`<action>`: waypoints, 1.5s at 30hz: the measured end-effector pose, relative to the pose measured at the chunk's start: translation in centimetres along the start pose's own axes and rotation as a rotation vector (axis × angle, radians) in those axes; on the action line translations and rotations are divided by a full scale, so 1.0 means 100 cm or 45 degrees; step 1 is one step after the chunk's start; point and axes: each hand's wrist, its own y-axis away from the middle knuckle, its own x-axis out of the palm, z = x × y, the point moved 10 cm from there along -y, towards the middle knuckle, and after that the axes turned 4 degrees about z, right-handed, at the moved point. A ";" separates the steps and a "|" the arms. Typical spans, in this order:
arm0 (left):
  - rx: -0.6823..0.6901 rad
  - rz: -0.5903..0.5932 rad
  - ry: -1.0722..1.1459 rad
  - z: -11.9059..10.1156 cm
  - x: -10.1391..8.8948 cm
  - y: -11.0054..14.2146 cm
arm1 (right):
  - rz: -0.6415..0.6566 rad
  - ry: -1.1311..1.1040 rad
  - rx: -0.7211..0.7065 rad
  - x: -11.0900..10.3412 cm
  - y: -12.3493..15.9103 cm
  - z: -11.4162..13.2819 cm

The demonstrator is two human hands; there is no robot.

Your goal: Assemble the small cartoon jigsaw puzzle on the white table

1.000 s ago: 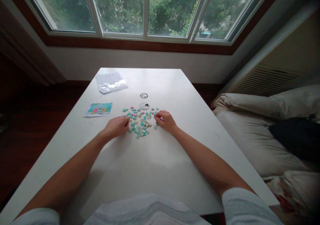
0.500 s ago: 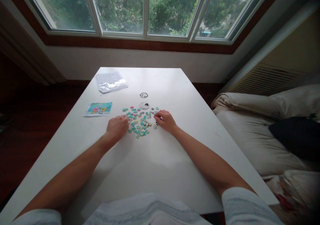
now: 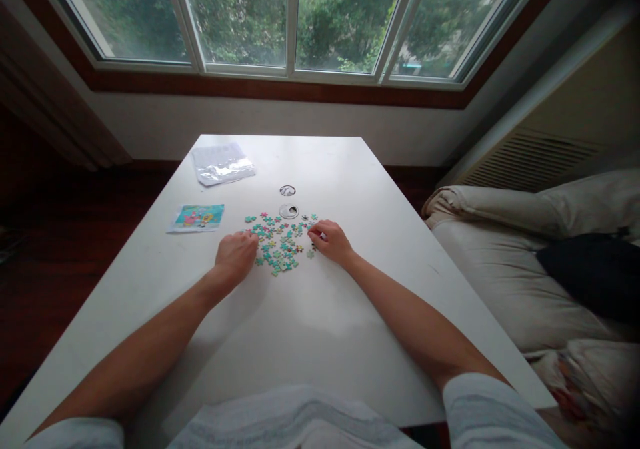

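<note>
Small jigsaw puzzle pieces (image 3: 283, 248), mostly teal and green with some yellow and pink, lie loose in a spread on the white table (image 3: 300, 322). At their left edge rests my left hand (image 3: 237, 257), its fingers curled and closed, the tips among the pieces. Across the spread, my right hand (image 3: 331, 241) touches the right edge with thumb and fingers bent together. What either hand grips, if anything, is too small or hidden. A picture card (image 3: 200, 217) with colourful cartoon figures on teal lies left of the pieces.
A clear plastic bag (image 3: 223, 164) lies at the table's far left. Two round black-and-white marks or discs (image 3: 289, 211) sit beyond the pieces. A beige sofa (image 3: 475, 262) with a dark cloth stands to the right, and a window (image 3: 290, 22) is ahead.
My left hand has shifted very slightly to the right at the edge of the pieces. My right hand stays in the same place.
</note>
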 end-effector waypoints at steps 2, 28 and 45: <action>-0.004 0.008 0.006 0.002 0.001 -0.001 | 0.004 0.000 0.001 0.000 0.000 0.000; 0.165 -0.101 0.253 -0.030 -0.009 0.002 | 0.071 0.104 -0.184 0.006 0.004 0.033; 0.353 -0.376 0.728 -0.055 -0.011 0.006 | 0.175 -0.070 -0.366 0.018 0.008 0.064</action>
